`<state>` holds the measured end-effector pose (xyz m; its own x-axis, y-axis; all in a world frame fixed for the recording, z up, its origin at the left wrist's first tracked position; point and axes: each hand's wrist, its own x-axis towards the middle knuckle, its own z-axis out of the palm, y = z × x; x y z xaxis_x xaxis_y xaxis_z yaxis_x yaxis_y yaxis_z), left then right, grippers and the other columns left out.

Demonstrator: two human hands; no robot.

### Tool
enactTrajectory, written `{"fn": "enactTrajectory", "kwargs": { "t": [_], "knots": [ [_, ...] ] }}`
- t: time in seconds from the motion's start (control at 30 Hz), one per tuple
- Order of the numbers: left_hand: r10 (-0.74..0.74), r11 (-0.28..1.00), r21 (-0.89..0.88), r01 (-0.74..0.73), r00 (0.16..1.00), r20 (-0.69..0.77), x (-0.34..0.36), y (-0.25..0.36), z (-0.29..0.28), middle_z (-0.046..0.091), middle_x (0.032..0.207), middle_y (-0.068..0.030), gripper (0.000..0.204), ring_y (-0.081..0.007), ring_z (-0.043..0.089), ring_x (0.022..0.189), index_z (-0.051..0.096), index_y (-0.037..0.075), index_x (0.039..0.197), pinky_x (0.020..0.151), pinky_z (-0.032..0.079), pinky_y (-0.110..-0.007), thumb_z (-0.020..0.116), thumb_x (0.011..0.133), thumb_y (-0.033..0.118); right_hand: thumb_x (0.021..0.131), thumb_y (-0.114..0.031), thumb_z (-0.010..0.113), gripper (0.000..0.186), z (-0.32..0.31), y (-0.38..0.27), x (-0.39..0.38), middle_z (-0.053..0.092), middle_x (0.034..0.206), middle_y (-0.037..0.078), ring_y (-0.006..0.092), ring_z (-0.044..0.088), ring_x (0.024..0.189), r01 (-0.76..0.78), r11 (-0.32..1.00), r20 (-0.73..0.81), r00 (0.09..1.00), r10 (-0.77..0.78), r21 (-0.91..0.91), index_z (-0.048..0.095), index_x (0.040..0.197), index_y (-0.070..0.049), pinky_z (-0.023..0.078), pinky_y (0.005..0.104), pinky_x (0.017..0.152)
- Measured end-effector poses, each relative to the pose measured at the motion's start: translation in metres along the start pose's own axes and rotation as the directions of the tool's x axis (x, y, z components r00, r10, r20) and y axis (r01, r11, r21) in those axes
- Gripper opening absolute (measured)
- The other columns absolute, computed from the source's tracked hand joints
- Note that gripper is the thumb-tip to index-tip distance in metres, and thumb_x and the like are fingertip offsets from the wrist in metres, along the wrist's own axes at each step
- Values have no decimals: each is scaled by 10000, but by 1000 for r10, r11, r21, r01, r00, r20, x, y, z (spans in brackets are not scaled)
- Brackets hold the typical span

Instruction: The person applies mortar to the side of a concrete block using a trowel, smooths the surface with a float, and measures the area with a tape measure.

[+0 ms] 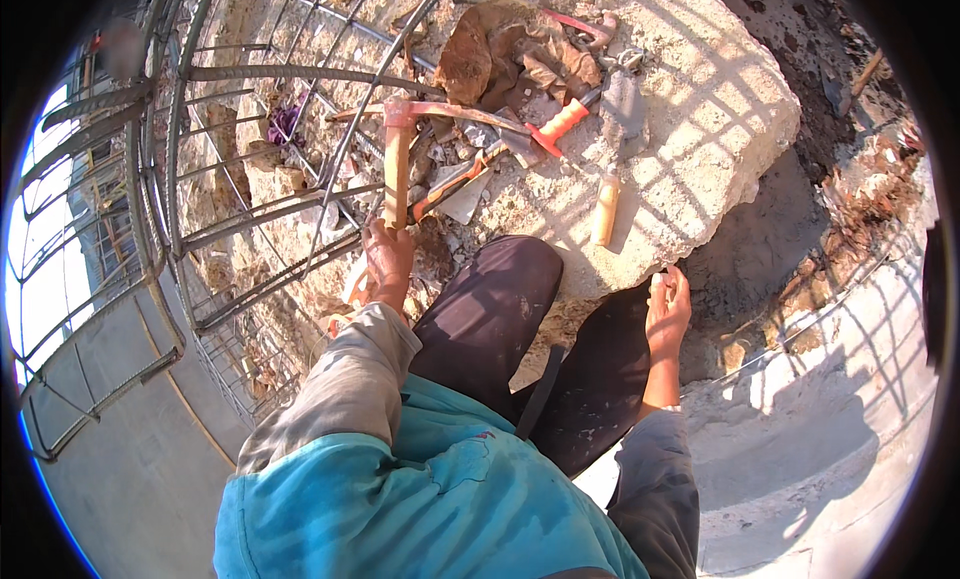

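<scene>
My left hand (386, 259) grips the lower end of a wooden-handled pick (398, 164), whose long reddish head lies toward the top. My right hand (668, 311) is beside my knee at the lower edge of a pale rough rock (700, 109), fingers curled; whether anything is in them is unclear. On the rock are a short wooden handle piece (605, 209), a red-handled tool (555, 127), an orange-and-black tool (450, 189), a grey worn tool (625, 114) and crumpled brown material (470, 54).
A rebar cage (230, 74) arches along the left and upper left, over broken stone. A grey concrete surface (130, 469) lies at lower left. At right are wet grey mortar (760, 229), rusty debris (850, 219) and a pale ledge (800, 459).
</scene>
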<state>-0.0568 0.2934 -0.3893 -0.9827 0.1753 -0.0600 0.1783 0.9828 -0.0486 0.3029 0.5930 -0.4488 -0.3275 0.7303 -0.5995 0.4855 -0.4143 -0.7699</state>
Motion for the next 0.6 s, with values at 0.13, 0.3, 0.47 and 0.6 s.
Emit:
{"fn": "enactTrajectory", "kwargs": {
  "t": [0.13, 0.3, 0.47, 0.6],
  "knots": [
    [-219, 975, 59, 212, 901, 374, -11, -52, 4, 628, 1033, -300, 464, -446, 616, 1000, 530, -25, 1102, 857, 495, -506, 645, 805, 314, 956, -204, 623, 382, -45, 24, -30, 604, 950, 51, 107, 583, 780, -63, 995, -75, 996, 57, -77, 542, 1256, 16, 495, 243, 636],
    [-167, 976, -52, 210, 884, 436, -1, -57, -6, 679, 866, -268, 452, -421, 671, 842, 582, -41, 997, 760, 515, -483, 684, 783, 345, 954, -206, 614, 393, -61, 19, -55, 575, 988, 41, 86, 561, 786, -126, 990, -85, 988, 131, 65, 531, 1261, 26, 479, 212, 611],
    [-86, 990, -56, 129, 873, 481, 5, -57, -32, 690, 880, -210, 434, -375, 675, 850, 637, 36, 1021, 752, 523, -438, 717, 717, 335, 934, -183, 620, 404, -44, 1, -58, 581, 929, 23, 68, 533, 752, -220, 975, -14, 975, 220, 7, 523, 1260, 34, 457, 209, 611],
    [-22, 996, -65, 54, 910, 415, -2, -123, -6, 683, 916, -206, 434, -370, 670, 864, 635, 38, 1026, 755, 523, -439, 712, 715, 331, 925, -196, 624, 396, -23, -13, -58, 603, 908, 30, 83, 555, 759, -144, 974, 26, 988, 151, -175, 547, 1244, 26, 483, 231, 641]
  ]
}}
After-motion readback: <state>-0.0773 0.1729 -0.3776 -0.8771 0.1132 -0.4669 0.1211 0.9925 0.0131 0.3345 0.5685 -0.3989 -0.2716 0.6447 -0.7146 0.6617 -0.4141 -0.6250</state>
